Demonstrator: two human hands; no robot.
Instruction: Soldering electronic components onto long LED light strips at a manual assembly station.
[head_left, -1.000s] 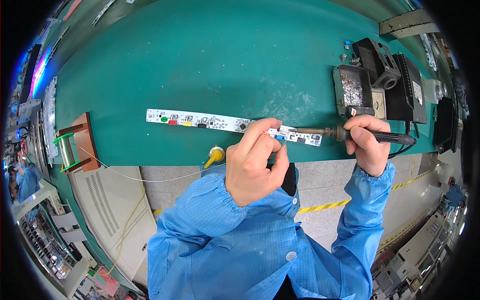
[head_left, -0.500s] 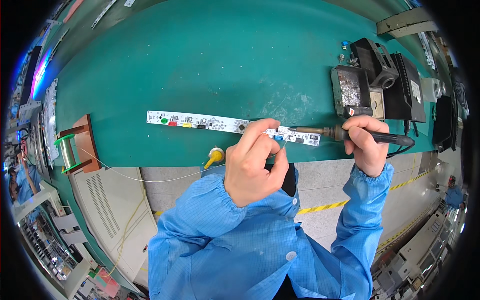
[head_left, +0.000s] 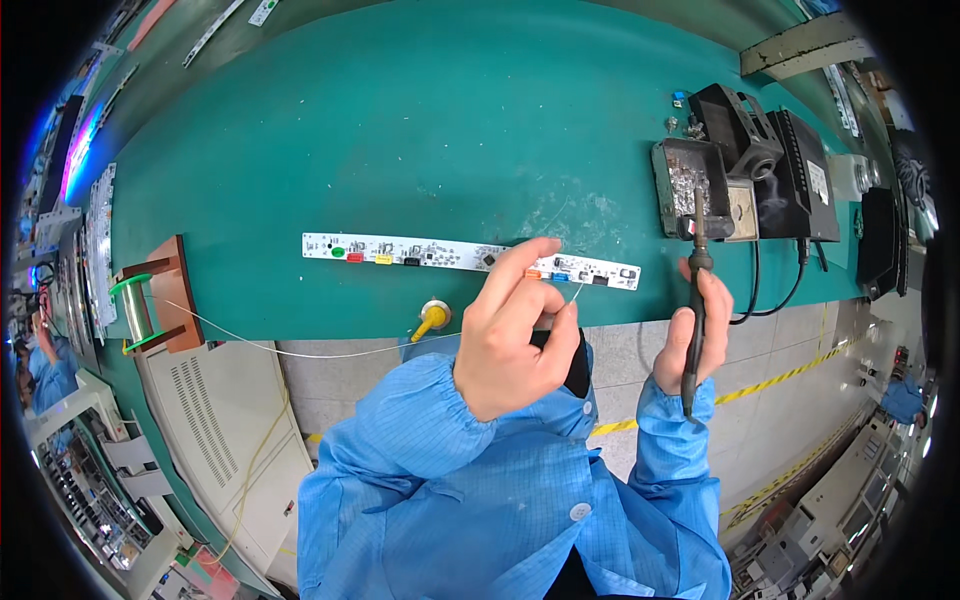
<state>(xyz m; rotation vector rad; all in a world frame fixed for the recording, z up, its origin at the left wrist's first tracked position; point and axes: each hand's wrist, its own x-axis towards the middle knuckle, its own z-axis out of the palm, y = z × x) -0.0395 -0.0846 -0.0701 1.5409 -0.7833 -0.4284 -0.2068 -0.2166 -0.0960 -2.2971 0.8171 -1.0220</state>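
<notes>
A long white circuit board (head_left: 450, 254) with small coloured connectors lies on the green mat. My left hand (head_left: 515, 345) rests its index finger at the board's upper edge. Between that hand's thumb and fingers is a thin solder wire (head_left: 380, 354), its free end poking out near the board's right part. The wire trails left to a green-flanged spool (head_left: 137, 310) on a brown stand. My right hand (head_left: 708, 325) grips a soldering iron (head_left: 697, 300), pointing away from me. Its tip is over a dark metal box (head_left: 663, 190) holding solder scraps.
Beside the box are a sponge tray (head_left: 741, 212), a black iron holder (head_left: 735, 125) and a black soldering station (head_left: 805, 180). A yellow knob (head_left: 430, 318) sits at the near table edge. White strip boards (head_left: 102, 250) stand at far left.
My right hand has swung the soldering iron off the board, turning it from pointing left to pointing away, over the metal box. My left hand has stayed nearly still with the solder wire.
</notes>
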